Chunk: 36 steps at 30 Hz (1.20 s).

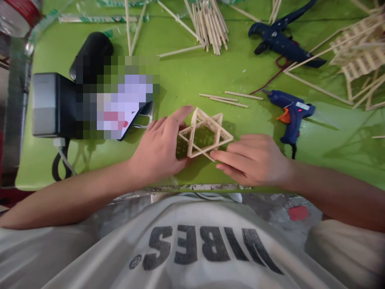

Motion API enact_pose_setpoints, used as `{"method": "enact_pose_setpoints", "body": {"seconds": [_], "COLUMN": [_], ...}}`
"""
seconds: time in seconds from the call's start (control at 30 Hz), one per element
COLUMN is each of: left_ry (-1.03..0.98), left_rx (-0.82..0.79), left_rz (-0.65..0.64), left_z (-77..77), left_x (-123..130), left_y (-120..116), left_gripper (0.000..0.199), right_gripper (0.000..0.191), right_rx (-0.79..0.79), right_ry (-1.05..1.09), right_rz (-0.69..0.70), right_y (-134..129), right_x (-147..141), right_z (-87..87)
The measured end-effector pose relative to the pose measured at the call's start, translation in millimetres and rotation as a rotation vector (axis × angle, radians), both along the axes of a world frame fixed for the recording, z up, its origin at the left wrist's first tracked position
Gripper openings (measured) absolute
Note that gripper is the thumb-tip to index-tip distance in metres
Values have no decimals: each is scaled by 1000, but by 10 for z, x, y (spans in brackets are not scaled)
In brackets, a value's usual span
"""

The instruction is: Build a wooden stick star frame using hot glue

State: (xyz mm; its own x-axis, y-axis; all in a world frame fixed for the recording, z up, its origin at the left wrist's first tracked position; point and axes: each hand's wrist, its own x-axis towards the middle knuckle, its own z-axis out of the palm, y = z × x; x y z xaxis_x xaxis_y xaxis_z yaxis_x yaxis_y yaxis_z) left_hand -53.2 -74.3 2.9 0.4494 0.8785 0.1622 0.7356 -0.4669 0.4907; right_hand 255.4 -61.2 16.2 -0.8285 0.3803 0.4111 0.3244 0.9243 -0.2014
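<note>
A star-shaped frame of thin wooden sticks (205, 135) sits over the green table in front of me. My left hand (161, 146) curves around the frame's left side, fingers at its upper left and thumb at its lower left. From the right, my right hand (251, 158) touches the lower right points with bent fingers. Whether the right fingertips pinch a stick is partly hidden. Just beyond the frame lie several loose sticks (228, 99). A blue hot glue gun (291, 112) with an orange trigger and a red light rests to the right.
Dark blue cutters or pliers (282, 44) lie at the back right, beside a larger stick structure (357, 52). A stick bundle (210, 26) is at the back. On the left are a phone (132, 100), a grey-and-black box (52, 104) with a cable, and a black rounded object (93, 52).
</note>
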Motion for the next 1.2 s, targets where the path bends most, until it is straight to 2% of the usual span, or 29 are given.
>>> {"method": "enact_pose_setpoints", "body": {"seconds": [0.2,0.43,0.67,0.93,1.1,1.13,1.2], "left_ry": [-17,5,34,26,44,49,61], "left_rx": [-2,-26,-19,-52,-56,-53,-47], "left_rz": [-5,0,-38,-22,-12,-7,-4], "left_z": [22,59,102,153,150,146,135], "left_x": [18,31,41,54,64,64,62], "left_y": [0,-10,5,1,6,8,10], "left_gripper": [106,122,125,118,119,119,121], "right_gripper": [18,18,17,11,2,4,21], "right_rx": [-70,-113,-83,-27,80,90,57], "right_ry": [-39,-35,63,148,195,187,137], "right_rz": [-39,-84,-71,-226,-186,-201,-259], "right_y": [-42,-41,-37,66,139,130,97], "right_x": [-85,-126,-36,220,218,195,134], "right_z": [13,18,-15,-57,-109,-114,-116]}}
